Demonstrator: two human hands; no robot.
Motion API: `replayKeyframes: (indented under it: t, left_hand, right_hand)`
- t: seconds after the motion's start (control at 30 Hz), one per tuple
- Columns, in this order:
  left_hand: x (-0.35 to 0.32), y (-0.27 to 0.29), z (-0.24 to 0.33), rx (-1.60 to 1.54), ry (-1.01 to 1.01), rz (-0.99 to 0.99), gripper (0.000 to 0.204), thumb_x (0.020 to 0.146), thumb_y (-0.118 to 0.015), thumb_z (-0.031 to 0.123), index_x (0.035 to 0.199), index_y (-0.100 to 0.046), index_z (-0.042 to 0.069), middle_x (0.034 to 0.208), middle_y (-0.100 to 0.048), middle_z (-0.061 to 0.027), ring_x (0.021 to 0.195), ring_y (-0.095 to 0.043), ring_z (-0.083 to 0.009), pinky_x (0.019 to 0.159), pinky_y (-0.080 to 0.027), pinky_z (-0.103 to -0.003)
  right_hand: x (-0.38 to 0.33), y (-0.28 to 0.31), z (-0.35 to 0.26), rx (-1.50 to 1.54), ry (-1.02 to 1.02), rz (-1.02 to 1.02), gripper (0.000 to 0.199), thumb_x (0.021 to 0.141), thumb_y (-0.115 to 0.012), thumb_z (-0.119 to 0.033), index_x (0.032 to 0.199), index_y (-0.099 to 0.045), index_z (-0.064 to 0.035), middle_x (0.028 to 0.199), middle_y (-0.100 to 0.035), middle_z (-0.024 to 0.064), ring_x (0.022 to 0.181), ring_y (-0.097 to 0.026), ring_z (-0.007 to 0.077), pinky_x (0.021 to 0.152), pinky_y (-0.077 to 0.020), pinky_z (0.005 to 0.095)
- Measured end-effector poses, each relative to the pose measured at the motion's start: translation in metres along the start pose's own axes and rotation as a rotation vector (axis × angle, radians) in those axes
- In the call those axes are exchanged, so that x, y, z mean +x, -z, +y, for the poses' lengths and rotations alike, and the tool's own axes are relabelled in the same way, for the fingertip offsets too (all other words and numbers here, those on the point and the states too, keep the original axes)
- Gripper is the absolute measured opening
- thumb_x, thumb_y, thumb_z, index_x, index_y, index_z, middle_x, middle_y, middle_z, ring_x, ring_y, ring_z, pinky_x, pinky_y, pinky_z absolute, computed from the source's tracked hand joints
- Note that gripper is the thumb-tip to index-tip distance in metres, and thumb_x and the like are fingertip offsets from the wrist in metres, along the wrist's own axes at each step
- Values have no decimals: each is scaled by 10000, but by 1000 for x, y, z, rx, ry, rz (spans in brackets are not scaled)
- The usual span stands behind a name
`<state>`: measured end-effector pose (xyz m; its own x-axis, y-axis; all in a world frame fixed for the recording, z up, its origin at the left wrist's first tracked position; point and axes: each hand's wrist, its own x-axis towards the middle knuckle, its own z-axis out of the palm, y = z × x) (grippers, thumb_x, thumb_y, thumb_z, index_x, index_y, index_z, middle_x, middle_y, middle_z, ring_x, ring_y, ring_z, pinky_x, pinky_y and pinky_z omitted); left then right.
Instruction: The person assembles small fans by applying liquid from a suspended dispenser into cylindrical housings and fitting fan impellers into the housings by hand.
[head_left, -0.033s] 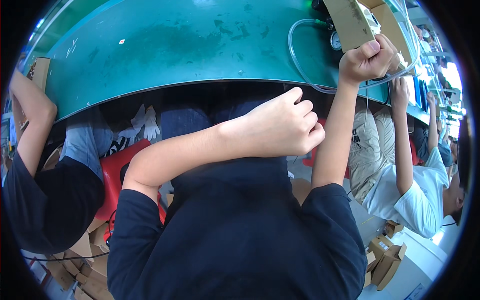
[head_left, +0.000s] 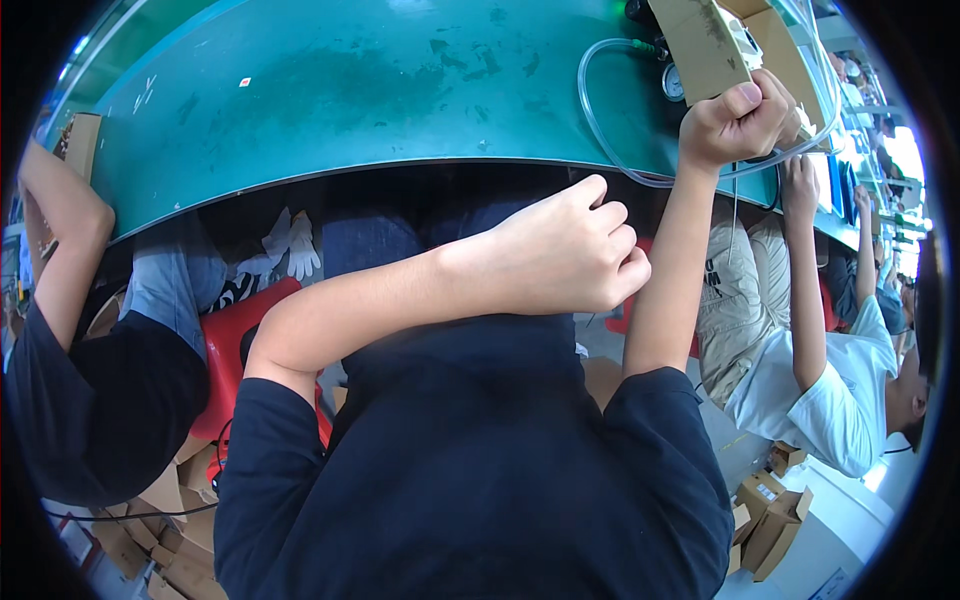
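Observation:
My left hand [head_left: 578, 245] is closed in a fist in front of my body, just below the table's near edge. Its back faces up, and the curled fingers hide whatever may be inside. My right hand [head_left: 738, 120] is raised at the right end of the table, also in a fist, the thumb folded over the fingers. Nothing shows in that fist. Right behind it stands an open cardboard box [head_left: 698, 55], which the hand overlaps or touches. A clear hose [head_left: 592, 118] loops past my right wrist. A round pressure gauge [head_left: 673, 82] sits beside the box.
The green table [head_left: 330, 110] stretches across the front, with a small white label [head_left: 245, 82] on it. Co-workers sit on both sides; one's hand [head_left: 800, 185] is close to my right forearm. A red chair [head_left: 225, 365], white gloves [head_left: 300, 248] and cardboard boxes [head_left: 770, 525] are below.

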<state>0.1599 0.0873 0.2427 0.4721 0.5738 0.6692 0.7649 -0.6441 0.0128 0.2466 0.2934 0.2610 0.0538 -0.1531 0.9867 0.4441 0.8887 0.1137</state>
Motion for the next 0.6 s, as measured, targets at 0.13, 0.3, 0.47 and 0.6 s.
replayKeyframes:
  t: [0.13,0.3,0.47,0.6]
  left_hand:
    - [-1,3,0,-50,-5,-63,120,602,-566,94,697,-528,32,568,-422,-28,589,-472,-171,612,-408,-293]
    - [-3,-3,1,-85,-71,129,104,594,-580,81,635,-503,26,539,-409,-23,534,-447,-164,552,-385,-286]
    - [-4,0,2,-187,-125,286,134,621,-608,79,624,-495,7,544,-412,-30,510,-436,-169,512,-391,-294]
    - [-7,6,1,-214,-143,346,142,661,-622,79,657,-514,-13,570,-414,-40,528,-452,-184,519,-423,-308]
  right_hand:
    - [2,3,1,-49,22,-17,273,853,-428,-286,741,-521,-54,698,-552,85,654,-498,213,684,-340,342]
    - [1,4,0,-77,45,-45,272,851,-428,-284,742,-517,-52,704,-552,84,642,-499,214,675,-350,335]
    - [1,3,-2,-37,8,-25,275,851,-426,-284,742,-515,-47,694,-550,85,636,-500,215,663,-358,329]
    - [2,3,-1,-51,35,-22,279,851,-426,-285,739,-516,-45,683,-548,87,638,-502,215,660,-360,328]
